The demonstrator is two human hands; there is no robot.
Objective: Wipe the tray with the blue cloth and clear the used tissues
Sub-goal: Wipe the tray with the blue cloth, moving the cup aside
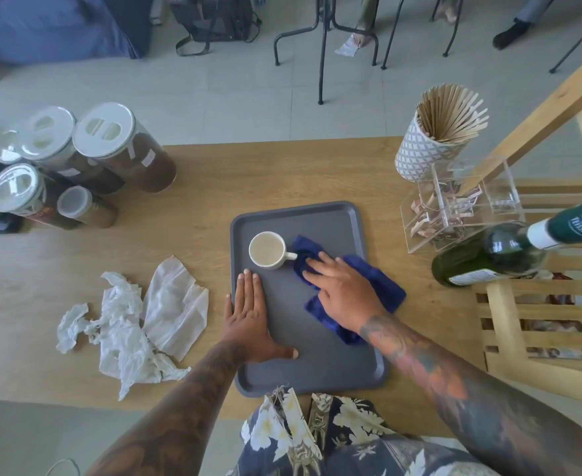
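On the wooden table (186, 207) lies a grey rectangular plastic tray (320, 365). The right hand (343, 292) presses flat on a crumpled dark blue cloth (382, 286) beside a white ceramic cup (268, 250). The left hand (248, 317) lies flat on the tray's left edge. Crumpled white tissues (138, 317) lie left of the tray.

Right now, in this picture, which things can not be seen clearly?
- Head view: blue cloth middle, hidden under right hand.
- Tray near edge, partly covered by the person's shirt.
- Green bottle neck, cut by the right frame edge.
- Jar labels, too small to read.
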